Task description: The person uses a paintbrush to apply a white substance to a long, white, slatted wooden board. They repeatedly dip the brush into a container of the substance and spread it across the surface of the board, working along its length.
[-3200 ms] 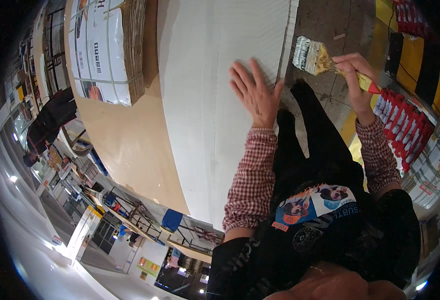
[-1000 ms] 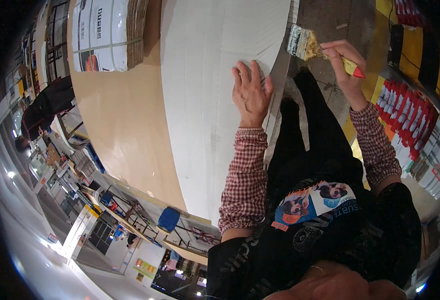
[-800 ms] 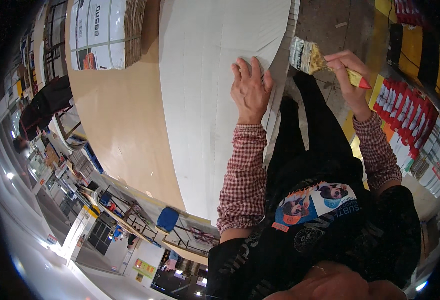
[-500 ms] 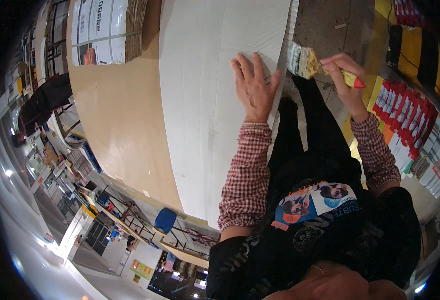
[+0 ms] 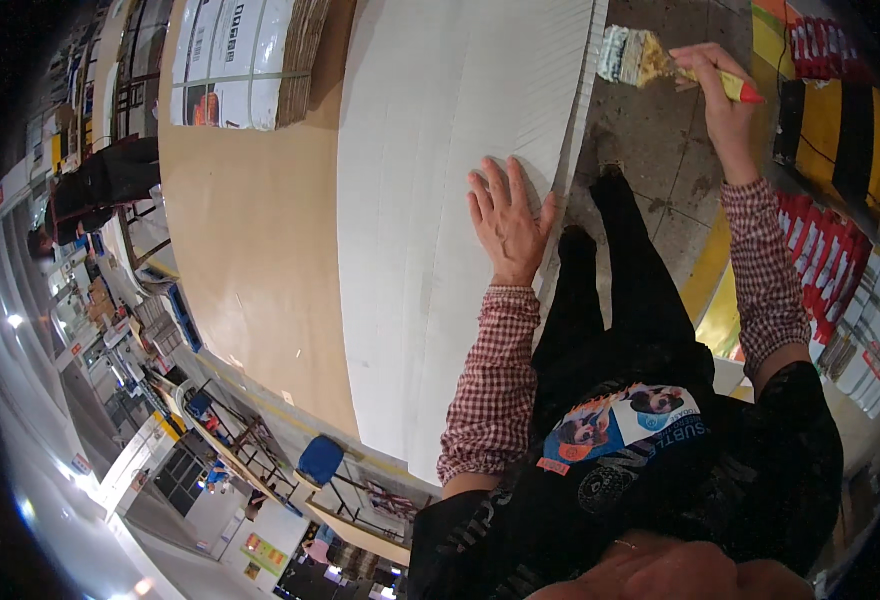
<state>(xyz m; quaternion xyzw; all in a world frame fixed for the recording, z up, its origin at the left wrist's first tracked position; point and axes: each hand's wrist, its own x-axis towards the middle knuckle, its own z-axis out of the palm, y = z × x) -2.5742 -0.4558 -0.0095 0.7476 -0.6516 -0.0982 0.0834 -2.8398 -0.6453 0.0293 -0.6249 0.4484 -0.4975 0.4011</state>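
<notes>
My left hand [image 5: 510,225] lies flat with fingers apart on a large white sheet [image 5: 410,250], close to its right edge. In my right hand [image 5: 725,105] is a flat paintbrush, its yellow handle [image 5: 732,86] tipped with red. The brush's bristles [image 5: 617,54] are coated whitish and point left, beside the far part of the sheet's edge. Thin staggered strips [image 5: 582,95] run along that edge, like the rims of several overlapping sheets. Whether the bristles touch them, I cannot tell.
A strapped bundle of printed cardboard [image 5: 245,65] stands on the tan tabletop [image 5: 250,230] at the far left. To the right are red-and-white packages [image 5: 825,255] and a yellow-and-black striped block [image 5: 840,140]. A blue stool [image 5: 321,460] stands beyond the table; a person in dark clothes [image 5: 110,185] is at left.
My right hand has carried the paintbrush farther away and slightly right. My left hand sits nearer to me on the white sheet, still flat. The whole view has shifted a little.
</notes>
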